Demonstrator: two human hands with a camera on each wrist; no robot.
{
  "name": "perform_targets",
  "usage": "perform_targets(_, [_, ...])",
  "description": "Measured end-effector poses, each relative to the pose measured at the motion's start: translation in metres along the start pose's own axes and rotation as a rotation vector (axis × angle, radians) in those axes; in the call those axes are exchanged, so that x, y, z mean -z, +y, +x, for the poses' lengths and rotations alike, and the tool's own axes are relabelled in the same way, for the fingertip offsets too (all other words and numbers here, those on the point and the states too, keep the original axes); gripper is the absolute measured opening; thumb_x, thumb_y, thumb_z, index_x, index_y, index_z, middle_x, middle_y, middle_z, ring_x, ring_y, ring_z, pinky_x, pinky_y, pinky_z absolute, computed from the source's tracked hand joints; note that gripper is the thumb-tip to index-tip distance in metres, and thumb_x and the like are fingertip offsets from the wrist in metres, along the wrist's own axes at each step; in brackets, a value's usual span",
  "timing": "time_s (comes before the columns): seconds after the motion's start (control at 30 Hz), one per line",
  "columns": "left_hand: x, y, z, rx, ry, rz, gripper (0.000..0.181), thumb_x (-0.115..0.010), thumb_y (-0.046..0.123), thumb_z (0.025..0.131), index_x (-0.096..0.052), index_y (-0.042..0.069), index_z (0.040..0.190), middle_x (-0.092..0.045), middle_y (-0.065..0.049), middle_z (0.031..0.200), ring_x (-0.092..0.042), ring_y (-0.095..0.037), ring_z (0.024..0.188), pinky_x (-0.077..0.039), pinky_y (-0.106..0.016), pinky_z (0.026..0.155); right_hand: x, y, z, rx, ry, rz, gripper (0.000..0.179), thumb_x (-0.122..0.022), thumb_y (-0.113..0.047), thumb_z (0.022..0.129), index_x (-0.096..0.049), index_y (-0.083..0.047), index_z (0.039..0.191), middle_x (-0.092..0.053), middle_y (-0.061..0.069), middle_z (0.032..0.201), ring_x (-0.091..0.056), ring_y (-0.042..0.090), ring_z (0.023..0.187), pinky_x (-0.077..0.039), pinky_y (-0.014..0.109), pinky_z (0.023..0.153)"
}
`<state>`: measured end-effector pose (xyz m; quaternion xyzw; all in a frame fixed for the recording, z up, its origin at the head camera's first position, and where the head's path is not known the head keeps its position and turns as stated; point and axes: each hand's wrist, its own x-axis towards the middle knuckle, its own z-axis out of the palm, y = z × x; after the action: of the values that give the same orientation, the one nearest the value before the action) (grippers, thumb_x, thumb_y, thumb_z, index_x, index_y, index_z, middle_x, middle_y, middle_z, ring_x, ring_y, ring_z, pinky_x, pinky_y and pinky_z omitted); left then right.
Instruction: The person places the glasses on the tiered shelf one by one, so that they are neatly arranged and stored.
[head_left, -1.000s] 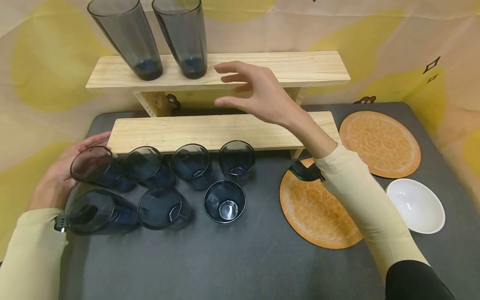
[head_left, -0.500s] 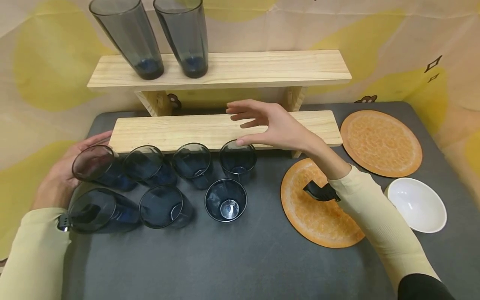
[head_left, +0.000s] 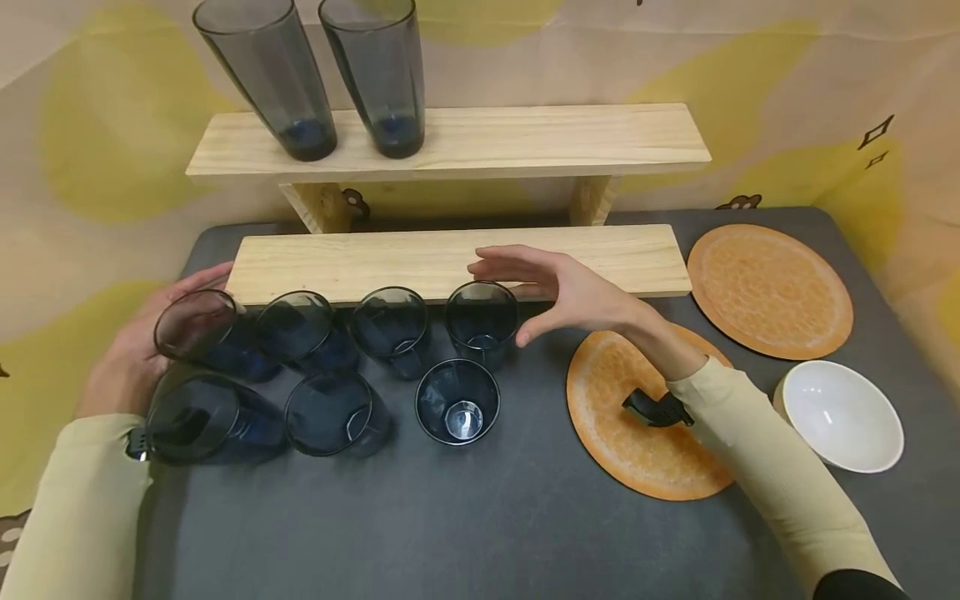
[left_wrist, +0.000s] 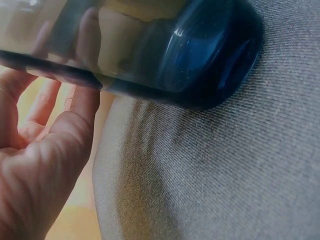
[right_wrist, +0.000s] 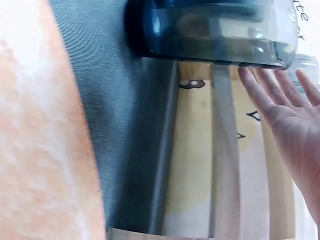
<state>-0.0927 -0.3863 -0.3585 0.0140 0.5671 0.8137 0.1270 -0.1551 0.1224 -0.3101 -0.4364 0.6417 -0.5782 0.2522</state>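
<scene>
- My right hand (head_left: 570,293) hangs at the right side of the right-end glass (head_left: 482,325) in the far row, thumb apart from the fingers and nothing gripped; whether it touches the glass I cannot tell.
- My left hand (head_left: 138,343) is at the far left, just beside the left-end glass (head_left: 213,337) of that row, fingers loosely extended behind it toward the left end of the lower shelf (head_left: 352,258). I cannot tell if they touch the glass.
- My two hands are well apart, with the far row between them.
- That row has four dark blue glasses, standing on the grey table (head_left: 487,517) along the near edge of the lower shelf.
- Nearer me stand three more: a left one (head_left: 213,421), a middle one (head_left: 337,414) and a right one (head_left: 457,402).
- On the left of the upper shelf (head_left: 562,137) stand a tall glass (head_left: 273,83) and, to its right, a second tall glass (head_left: 381,83).
- At right lie a near orange mat (head_left: 626,454), partly under my right forearm, and a far orange mat (head_left: 771,292), with a white bowl (head_left: 843,417) near it.
</scene>
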Motion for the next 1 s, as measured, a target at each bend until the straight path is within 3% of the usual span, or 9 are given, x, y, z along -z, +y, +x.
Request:
perform_targets(0.3, [0.003, -0.001, 0.002, -0.013, -0.022, -0.024, 0.047, -0.043, -0.014, 0.096, -0.064, 0.012, 0.129, -0.069, -0.005, 0.118, -0.067, -0.014, 0.102, -0.055, -0.024, 0.078, -0.009, 0.013, -0.002, -0.051, -0.004, -0.115, 0.101, -0.089, -0.011, 0.07, -0.03, -0.002, 0.152, -0.045, 0.01, 0.149, -0.039, 0.018, 0.139, -0.037, 0.035, 0.11])
perform_targets(0.77, [0.003, -0.004, 0.003, -0.009, -0.004, -0.032, 0.047, -0.043, -0.014, 0.095, -0.064, 0.013, 0.127, -0.069, -0.004, 0.117, -0.067, -0.013, 0.1, -0.054, -0.023, 0.076, -0.018, 0.022, -0.011, -0.04, 0.1, -0.203, 0.088, -0.089, -0.01, 0.07, -0.044, -0.006, 0.145, -0.054, 0.006, 0.141, -0.048, 0.017, 0.132, -0.044, 0.036, 0.103])
perform_targets(1.0, [0.004, -0.005, 0.003, -0.019, -0.001, -0.006, 0.047, -0.041, -0.014, 0.096, -0.065, 0.013, 0.126, -0.069, -0.003, 0.116, -0.067, -0.012, 0.098, -0.054, -0.022, 0.077, -0.018, 0.02, -0.021, -0.075, 0.134, -0.23, 0.087, -0.09, -0.013, 0.069, -0.047, -0.008, 0.144, -0.055, 0.005, 0.139, -0.049, 0.017, 0.13, -0.045, 0.037, 0.101])
